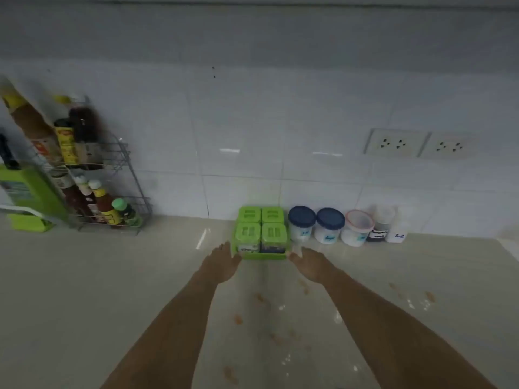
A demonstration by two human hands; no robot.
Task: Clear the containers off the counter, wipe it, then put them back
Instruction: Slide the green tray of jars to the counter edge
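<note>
Green tray [264, 255] betw. both hands; contact blurred, labels unreadable.

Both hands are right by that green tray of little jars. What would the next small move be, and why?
Probably closing both hands on the green tray and lifting it: the left hand and right hand flank its front corners, and orange spots mark the counter.

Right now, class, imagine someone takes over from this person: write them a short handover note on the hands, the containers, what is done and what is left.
Left hand and right hand: open, at either side of the green plastic tray of four green-lidded jars; grip not yet closed.
Two blue-lidded white tubs, a pink-rimmed tub and two small labelled jars stand along the white tiled wall.
Done: nothing visibly cleared.
Left: clear all, wipe the orange-spotted beige counter, return them.
</note>
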